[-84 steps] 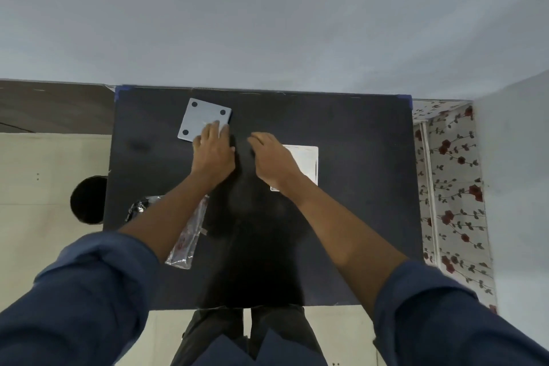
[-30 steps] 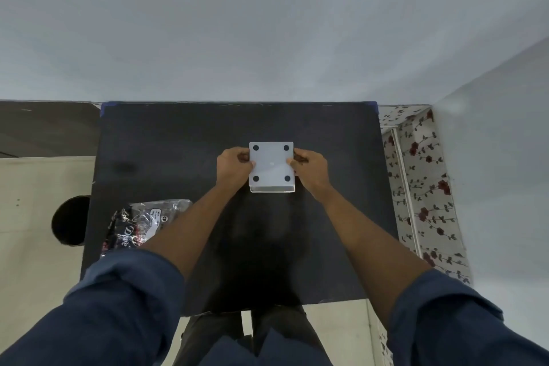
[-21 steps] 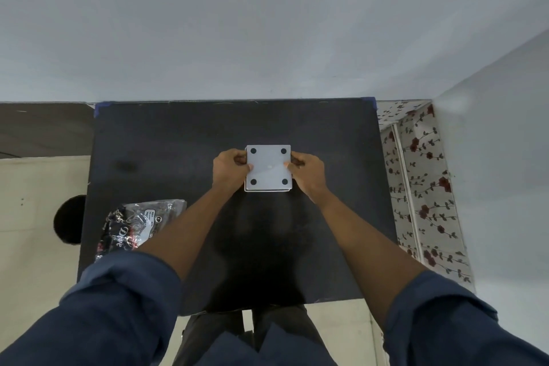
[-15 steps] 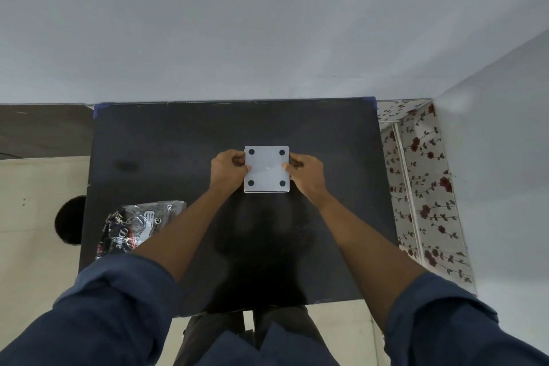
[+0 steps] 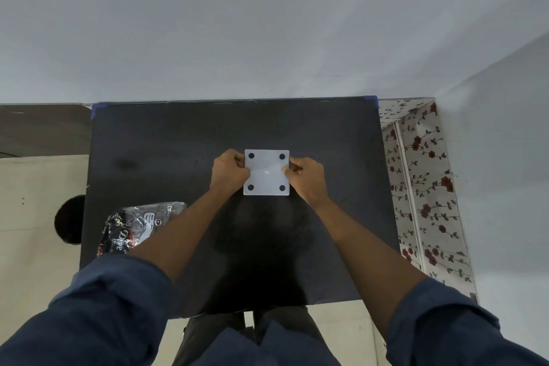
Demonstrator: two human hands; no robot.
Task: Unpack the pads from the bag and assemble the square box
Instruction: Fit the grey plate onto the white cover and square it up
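Note:
A white square box [image 5: 266,173] with a black round pad in each of its corners sits at the middle of the black table [image 5: 166,140]. My left hand [image 5: 228,173] grips its left edge and my right hand [image 5: 307,177] grips its right edge, thumbs resting on top. The box's underside is hidden. A crumpled clear plastic bag [image 5: 135,224] with black print lies at the table's left front, partly behind my left forearm.
The table's far edge meets a pale wall. A flower-patterned surface [image 5: 421,187] runs along the right side of the table. A dark round object [image 5: 69,220] sits on the floor by the table's left edge.
The two white parts that lay apart on the table are now together as one box between my hands. Over the last second the box settled flat and my grip stayed on both sides.

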